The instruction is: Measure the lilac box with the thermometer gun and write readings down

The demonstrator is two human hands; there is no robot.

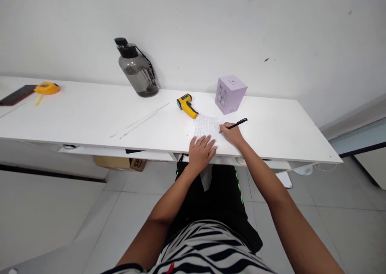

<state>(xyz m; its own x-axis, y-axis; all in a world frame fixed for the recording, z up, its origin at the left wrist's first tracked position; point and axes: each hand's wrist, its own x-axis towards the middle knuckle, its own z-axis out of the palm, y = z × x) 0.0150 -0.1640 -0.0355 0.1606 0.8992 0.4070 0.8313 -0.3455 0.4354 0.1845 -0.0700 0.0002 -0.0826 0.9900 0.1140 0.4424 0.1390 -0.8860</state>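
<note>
A sheet of paper [206, 125] covered in rows of writing lies near the front edge of the white desk [144, 121]. Spread fingers of my left hand [200, 153] rest flat on its lower edge. At the paper's right side, my right hand [231, 133] grips a black pen [239, 123], its tip down by the sheet's right edge and its back end slanting up to the right. Just behind the paper lies a yellow and black infrared thermometer [188, 106]. Further back on the right stands a lilac box [230, 94] with a printed design.
A grey water bottle [138, 71] with a black lid stands against the wall. Far left are a yellow tape measure [47, 88] and a dark flat object [18, 95]. Below the desktop are an open shelf [150, 155] and a cardboard box [113, 162].
</note>
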